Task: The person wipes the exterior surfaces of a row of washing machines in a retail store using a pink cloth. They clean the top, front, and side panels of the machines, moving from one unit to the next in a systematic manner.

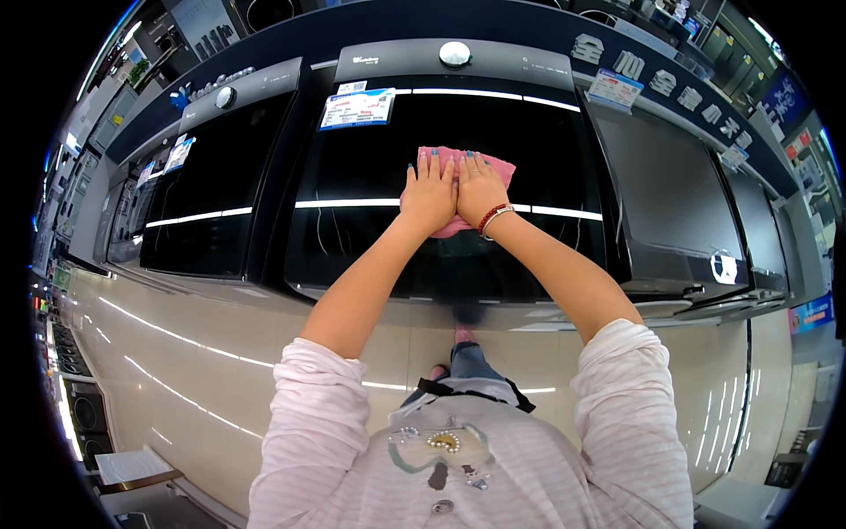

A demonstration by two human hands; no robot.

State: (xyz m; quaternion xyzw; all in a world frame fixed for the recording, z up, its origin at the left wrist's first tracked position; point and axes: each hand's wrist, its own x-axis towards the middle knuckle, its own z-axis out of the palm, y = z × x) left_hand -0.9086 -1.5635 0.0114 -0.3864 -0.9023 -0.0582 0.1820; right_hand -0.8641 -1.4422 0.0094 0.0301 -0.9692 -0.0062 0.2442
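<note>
Both my hands lie flat, side by side, on a pink cloth (501,168) spread on the glossy black lid (361,242) of a top-loading washing machine. My left hand (429,196) has its fingers stretched out toward the far side, pressing the cloth. Close against it, my right hand (481,189) also rests with straight fingers on the cloth; a red bracelet and a silver one circle that wrist. The cloth shows past my fingertips, to the right and below my palms. Behind the lid is a grey control panel (388,63) with a round silver knob (455,55).
A price card (357,109) lies at the lid's far left corner. Another black-lidded washing machine (220,185) stands to the left, and a dark grey-topped one (665,189) to the right. A dark blue ledge (529,31) runs behind them. Shiny tiled floor (203,353) lies around me.
</note>
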